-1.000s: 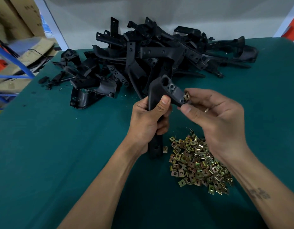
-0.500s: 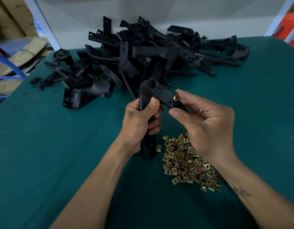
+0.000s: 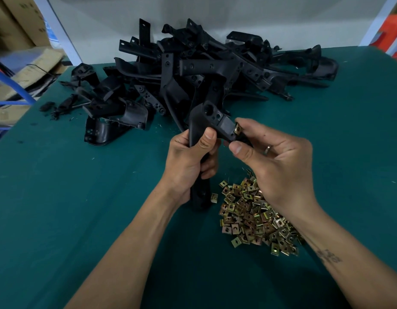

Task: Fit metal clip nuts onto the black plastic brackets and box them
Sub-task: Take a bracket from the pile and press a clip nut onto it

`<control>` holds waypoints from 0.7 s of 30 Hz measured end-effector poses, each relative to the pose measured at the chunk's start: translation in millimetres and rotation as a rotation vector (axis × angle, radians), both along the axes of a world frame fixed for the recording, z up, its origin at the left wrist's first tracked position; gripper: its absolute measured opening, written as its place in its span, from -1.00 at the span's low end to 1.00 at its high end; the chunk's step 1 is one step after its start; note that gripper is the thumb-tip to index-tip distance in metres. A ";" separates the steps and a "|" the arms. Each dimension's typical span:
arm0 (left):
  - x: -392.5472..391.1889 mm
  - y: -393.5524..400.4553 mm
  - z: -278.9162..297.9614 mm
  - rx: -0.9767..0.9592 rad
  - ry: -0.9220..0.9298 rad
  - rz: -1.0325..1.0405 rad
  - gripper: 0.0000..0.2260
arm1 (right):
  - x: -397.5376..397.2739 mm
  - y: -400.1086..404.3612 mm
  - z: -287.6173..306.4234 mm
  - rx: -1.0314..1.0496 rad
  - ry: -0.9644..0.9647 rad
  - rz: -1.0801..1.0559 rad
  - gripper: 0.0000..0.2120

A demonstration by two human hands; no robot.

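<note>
Bracket [image 3: 209, 121] gripped upright by left hand [image 3: 188, 161], mid-table. Clip nut [image 3: 237, 130] at bracket's tip, pinched by right hand [image 3: 275, 157]. Loose clip nuts [image 3: 253, 214] heaped near front edge, bracket pile [image 3: 193, 70] at back edge.

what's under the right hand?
Under the right hand lies the clip nut pile on the green table. The pile's upper right part is covered by hand and wrist, so its full extent there cannot be seen.
</note>
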State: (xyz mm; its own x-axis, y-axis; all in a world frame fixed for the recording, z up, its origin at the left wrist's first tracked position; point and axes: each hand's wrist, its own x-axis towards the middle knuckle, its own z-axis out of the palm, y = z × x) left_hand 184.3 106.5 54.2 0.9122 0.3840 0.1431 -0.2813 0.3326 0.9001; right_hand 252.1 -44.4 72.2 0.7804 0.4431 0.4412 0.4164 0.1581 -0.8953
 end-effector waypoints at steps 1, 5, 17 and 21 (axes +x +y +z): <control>0.2 -0.2 0.8 0.001 0.001 0.010 -0.75 | 0.3 0.7 -1.6 -0.003 0.019 0.001 -0.59; 1.8 -2.9 3.0 0.005 0.005 0.021 -0.75 | 2.3 0.2 -3.3 -0.064 -0.131 -0.048 -0.60; -1.3 -3.9 3.3 -0.035 0.014 0.022 -0.77 | 10.7 1.2 -8.3 -0.211 -0.718 -0.279 -0.72; -0.7 -3.5 3.2 -0.031 0.007 0.008 -0.77 | 12.9 -0.1 -6.1 -0.213 -0.729 -0.250 -0.73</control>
State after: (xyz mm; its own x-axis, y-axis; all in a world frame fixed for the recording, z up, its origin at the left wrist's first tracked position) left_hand 183.6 103.0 57.4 0.9102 0.3951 0.1243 -0.2772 0.3582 0.8915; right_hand 265.0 -44.5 66.1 0.4149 0.4257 0.8041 0.9092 -0.1610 -0.3839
